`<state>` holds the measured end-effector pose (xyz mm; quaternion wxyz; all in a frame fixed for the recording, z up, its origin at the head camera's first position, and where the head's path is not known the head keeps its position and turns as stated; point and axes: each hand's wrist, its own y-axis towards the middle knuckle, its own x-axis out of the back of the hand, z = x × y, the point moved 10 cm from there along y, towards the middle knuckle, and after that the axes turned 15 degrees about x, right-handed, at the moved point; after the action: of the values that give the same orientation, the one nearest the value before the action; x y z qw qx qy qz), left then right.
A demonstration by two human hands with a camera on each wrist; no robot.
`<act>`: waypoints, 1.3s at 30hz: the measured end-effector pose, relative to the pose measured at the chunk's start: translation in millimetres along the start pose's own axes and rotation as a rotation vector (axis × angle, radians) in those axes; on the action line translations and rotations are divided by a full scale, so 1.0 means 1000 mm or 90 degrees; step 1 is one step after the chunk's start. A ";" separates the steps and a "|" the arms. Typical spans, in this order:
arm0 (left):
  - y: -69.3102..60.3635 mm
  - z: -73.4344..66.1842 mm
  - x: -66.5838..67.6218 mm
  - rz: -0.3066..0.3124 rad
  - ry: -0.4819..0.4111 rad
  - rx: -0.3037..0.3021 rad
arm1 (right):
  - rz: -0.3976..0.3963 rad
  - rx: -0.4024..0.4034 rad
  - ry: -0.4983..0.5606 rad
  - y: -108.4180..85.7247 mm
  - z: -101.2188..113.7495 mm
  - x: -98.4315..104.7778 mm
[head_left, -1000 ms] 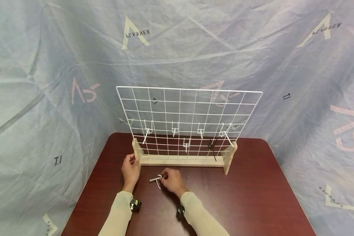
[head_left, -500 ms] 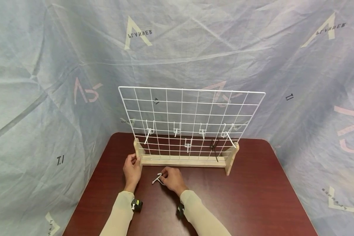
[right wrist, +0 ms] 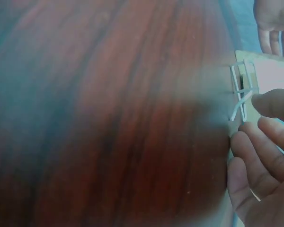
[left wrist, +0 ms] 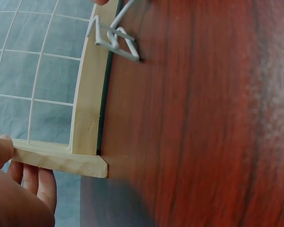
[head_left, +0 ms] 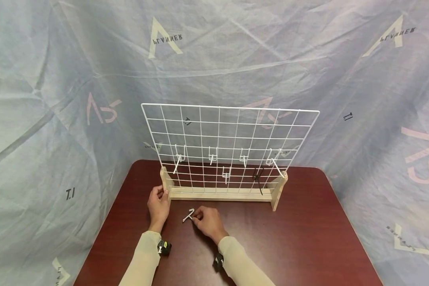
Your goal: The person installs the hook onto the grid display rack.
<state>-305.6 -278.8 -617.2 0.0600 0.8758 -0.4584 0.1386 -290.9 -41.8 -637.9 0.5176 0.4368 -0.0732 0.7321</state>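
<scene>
A white wire hook (head_left: 188,216) is pinched in the fingers of my right hand (head_left: 210,223), just above the table and in front of the stand. Its bent mounting end points away from the fingers in the left wrist view, where the hook (left wrist: 116,40) appears near the wooden base. My left hand (head_left: 158,205) grips the left wooden side piece (head_left: 165,179) of the stand, thumb on one face and fingers on the other. A white wire grid (head_left: 230,107) stands upright in this wooden base (head_left: 219,195).
Several white hooks hang on the grid, among them a long one (head_left: 277,167) at the right. A black hook (head_left: 259,185) hangs lower right. The dark red table (head_left: 300,238) extends around the stand, with a grey printed sheet (head_left: 214,51) behind.
The white hook has turned in my right fingers, so its bent end now points up and away. My right hand has shifted slightly; the left stays on the side piece.
</scene>
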 end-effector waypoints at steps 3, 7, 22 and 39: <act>0.000 -0.001 0.001 -0.004 0.000 -0.002 | 0.001 0.008 -0.026 -0.002 0.005 -0.002; 0.000 -0.001 0.002 -0.012 0.008 -0.007 | 0.009 -0.003 -0.057 -0.004 0.006 -0.006; 0.000 0.003 -0.002 0.014 -0.003 0.007 | 0.031 -0.016 -0.132 -0.002 0.001 -0.011; 0.000 -0.002 0.001 -0.004 0.004 -0.013 | 0.003 0.005 -0.068 -0.003 -0.003 -0.001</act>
<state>-304.9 -279.1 -615.0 0.0708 0.8762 -0.4569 0.1362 -290.0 -39.3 -641.2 0.5097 0.4768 -0.0990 0.7093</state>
